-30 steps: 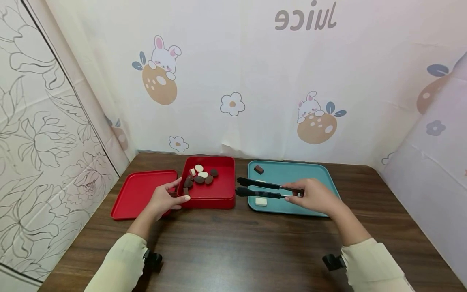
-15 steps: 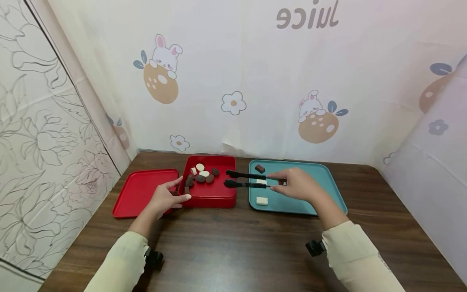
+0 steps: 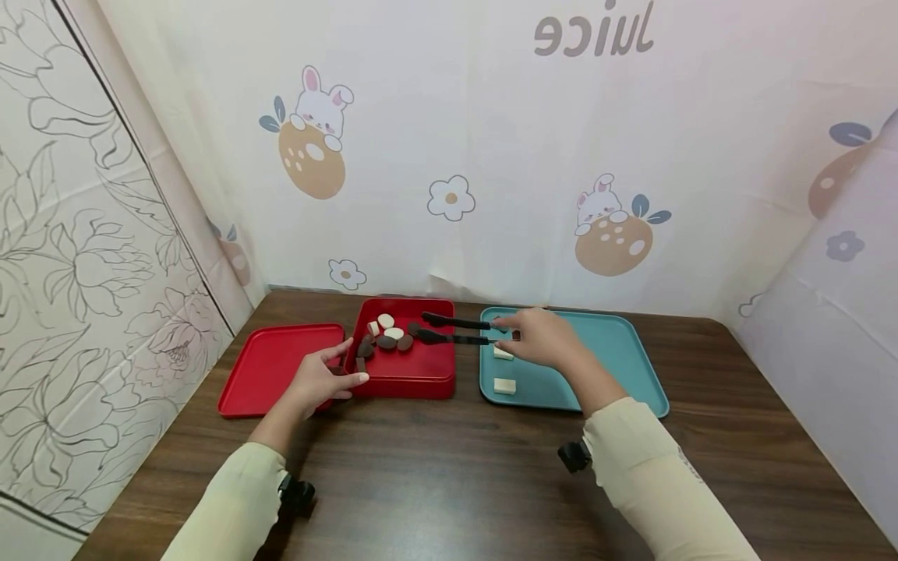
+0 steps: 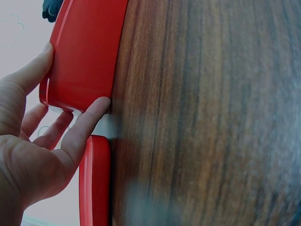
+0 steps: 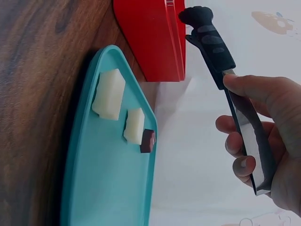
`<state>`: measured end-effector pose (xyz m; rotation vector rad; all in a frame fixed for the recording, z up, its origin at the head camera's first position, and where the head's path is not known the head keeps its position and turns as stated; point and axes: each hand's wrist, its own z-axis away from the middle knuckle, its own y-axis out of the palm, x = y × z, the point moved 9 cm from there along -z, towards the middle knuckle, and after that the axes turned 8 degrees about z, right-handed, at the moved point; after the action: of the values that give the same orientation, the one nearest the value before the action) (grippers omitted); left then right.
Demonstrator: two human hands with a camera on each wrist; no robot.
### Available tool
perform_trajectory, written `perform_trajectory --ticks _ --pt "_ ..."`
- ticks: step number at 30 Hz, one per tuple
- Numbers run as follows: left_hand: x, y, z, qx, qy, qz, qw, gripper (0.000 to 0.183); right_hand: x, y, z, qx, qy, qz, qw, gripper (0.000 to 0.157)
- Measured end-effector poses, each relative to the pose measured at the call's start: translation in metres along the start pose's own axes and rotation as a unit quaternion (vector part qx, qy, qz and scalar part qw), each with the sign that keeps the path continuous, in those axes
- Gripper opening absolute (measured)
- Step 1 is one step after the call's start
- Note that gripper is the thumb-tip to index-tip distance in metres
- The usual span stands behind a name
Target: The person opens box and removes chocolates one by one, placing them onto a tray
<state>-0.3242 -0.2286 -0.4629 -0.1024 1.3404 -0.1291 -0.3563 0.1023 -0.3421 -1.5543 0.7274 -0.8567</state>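
At its near left corner, the red box (image 3: 407, 388) is held by my left hand (image 3: 312, 383), thumb on the near wall and fingers along the left side. Inside lie several white and brown chocolates (image 3: 394, 333), mostly toward the left. My right hand (image 3: 543, 339) grips black-tipped metal tongs (image 3: 459, 322), whose spread tips reach over the box's right part with nothing seen between them. Below that hand is a teal tray (image 3: 603, 351) bearing two white blocks (image 5: 109, 94) and a dark brown piece (image 5: 147, 141), which the hand and tongs largely cover in the head view.
A flat red tray (image 3: 270, 374) lies left of the box, partly under the left forearm and hand. Behind the wooden table (image 3: 435, 483) hangs a printed curtain (image 3: 505, 156) close to the back edge. Each wrist wears a black camera (image 3: 575, 456).
My right hand has carried the tongs left and away from me, from over the teal tray until their tips reached over the red box. The left hand has stayed at the box corner.
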Motion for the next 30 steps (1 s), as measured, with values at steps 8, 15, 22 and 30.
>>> perform_trajectory --ticks 8,15,22,30 --pt "-0.001 0.001 -0.001 0.003 0.002 0.0 1.0 0.089 0.003 0.003 -0.024 0.041 0.013 0.017 0.999 0.038" --pt "0.0 0.0 0.001 0.0 -0.004 0.003 1.0 0.089 0.006 0.006 -0.041 0.058 0.031 0.041 0.997 0.036" --pt "-0.001 0.001 0.003 0.003 -0.002 0.0 1.0 0.086 0.009 0.012 -0.054 0.073 0.047 0.063 0.994 0.037" --pt "-0.001 0.001 0.002 0.007 0.004 -0.002 1.0 0.086 0.017 0.014 -0.063 0.09 0.062 0.073 0.991 0.036"
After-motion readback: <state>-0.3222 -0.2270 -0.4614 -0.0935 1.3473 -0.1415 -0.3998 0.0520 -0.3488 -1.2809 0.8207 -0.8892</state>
